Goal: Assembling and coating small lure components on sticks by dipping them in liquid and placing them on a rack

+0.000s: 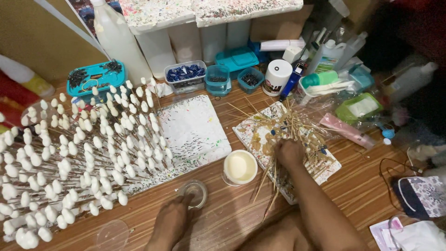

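- Gripping a bundle of thin wooden sticks (290,135) with the right hand (289,152), fingers curled tight around the stems, above a paint-flecked white board (325,169) at about 3 o'clock from the scene's centre.
- Resting flat on the wooden floor (353,190) at 6 o'clock: the left hand (173,218), fingers loosely extended, fingertips touching a small clear glass cup (195,191); nothing grasped.
- Standing between the two hands, just beside the board's left edge: a round white tub of cream-coloured liquid (240,166).
- Filling the 9 o'clock side: a dense field of white moulded pieces on sticks (79,153), planted upright and leaning.
- Lying at centre, just right of that field: a second speckled white board (195,130).
- Lined along 12 o'clock: a tall white plastic bottle (116,39), a clear box of blue bits (186,74), small teal containers (230,80) and a white cylinder jar (277,76).
- Sitting at 10 o'clock: a teal tray of dark clips (95,76).
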